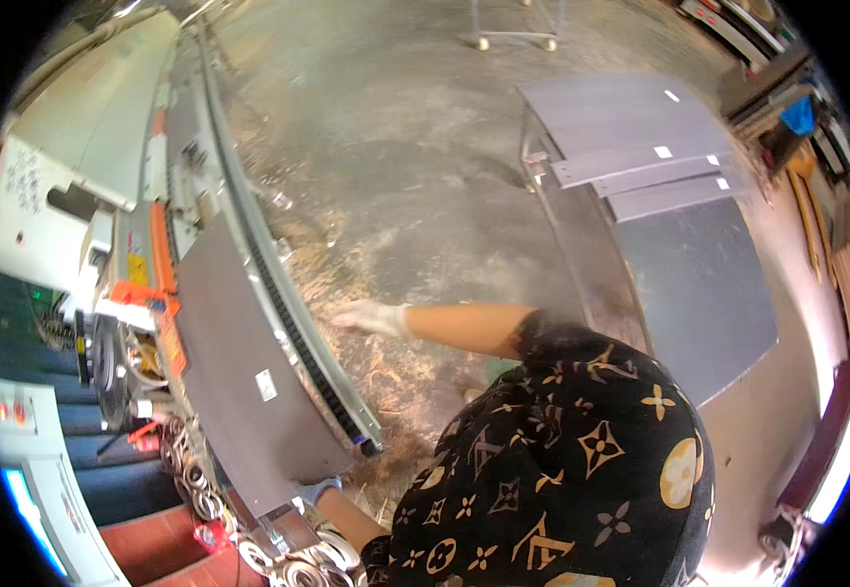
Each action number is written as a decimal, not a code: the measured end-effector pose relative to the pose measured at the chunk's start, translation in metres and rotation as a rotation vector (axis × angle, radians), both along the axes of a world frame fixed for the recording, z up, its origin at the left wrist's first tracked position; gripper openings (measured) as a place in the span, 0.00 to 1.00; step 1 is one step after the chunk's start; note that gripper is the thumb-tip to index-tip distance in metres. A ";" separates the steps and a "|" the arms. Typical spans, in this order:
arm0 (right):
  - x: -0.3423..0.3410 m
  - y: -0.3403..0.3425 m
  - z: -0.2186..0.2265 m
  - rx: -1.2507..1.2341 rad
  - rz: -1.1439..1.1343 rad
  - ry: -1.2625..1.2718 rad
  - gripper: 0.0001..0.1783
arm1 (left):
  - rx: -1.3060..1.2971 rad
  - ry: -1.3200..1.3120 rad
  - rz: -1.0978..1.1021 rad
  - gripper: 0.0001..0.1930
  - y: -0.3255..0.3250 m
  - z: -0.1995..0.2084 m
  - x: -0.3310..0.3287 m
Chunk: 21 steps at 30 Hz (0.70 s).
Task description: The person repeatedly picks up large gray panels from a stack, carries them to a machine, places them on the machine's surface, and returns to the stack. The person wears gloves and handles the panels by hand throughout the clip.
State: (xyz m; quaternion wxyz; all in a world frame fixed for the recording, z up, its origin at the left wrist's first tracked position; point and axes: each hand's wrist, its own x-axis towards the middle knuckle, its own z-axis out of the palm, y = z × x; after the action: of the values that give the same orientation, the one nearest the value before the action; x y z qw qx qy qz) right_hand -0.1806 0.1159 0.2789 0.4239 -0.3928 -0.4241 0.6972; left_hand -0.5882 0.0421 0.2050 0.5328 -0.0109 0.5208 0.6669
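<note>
A long dark grey panel (pixel 239 357) with a small white label lies along the machine bed on the left. At the panel's near end my left hand (pixel 319 489), in a pale glove, grips its edge; part of the fingers is hidden. My right hand (pixel 371 318), in a white glove and slightly blurred, is stretched out with nothing in it. It hangs beside the machine's metal rail (pixel 278 303), apart from the panel.
Orange guards (pixel 162 245) line the machine's far side. Rolls of edging strip (pixel 307 567) sit below the panel's near end. A control cabinet (pixel 33 460) stands lower left. To the right, a low stand carries stacked grey panels (pixel 699 284). A wheeled cart (pixel 518 37) stands at the back.
</note>
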 end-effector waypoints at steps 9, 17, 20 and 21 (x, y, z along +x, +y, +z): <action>0.361 -0.070 -0.184 -0.622 -1.027 0.003 0.18 | -0.101 1.596 0.326 0.27 0.038 0.028 0.109; 0.521 -0.055 -0.164 -0.519 -1.125 -1.234 0.24 | 0.186 0.995 -0.438 0.23 0.075 0.004 0.332; 0.548 -0.103 -0.185 -0.183 -0.911 -1.806 0.22 | 0.196 0.728 -0.826 0.25 0.083 -0.001 0.451; 0.549 -0.106 -0.177 -0.197 -0.825 -1.804 0.21 | 0.170 0.622 -0.900 0.25 0.087 -0.008 0.481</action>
State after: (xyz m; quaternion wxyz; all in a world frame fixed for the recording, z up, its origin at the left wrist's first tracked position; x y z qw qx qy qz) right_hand 0.3680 0.0098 0.1015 0.1177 -0.9256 -0.3583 -0.0318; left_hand -0.1077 0.1288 0.1971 0.5851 0.4534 0.5513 0.3849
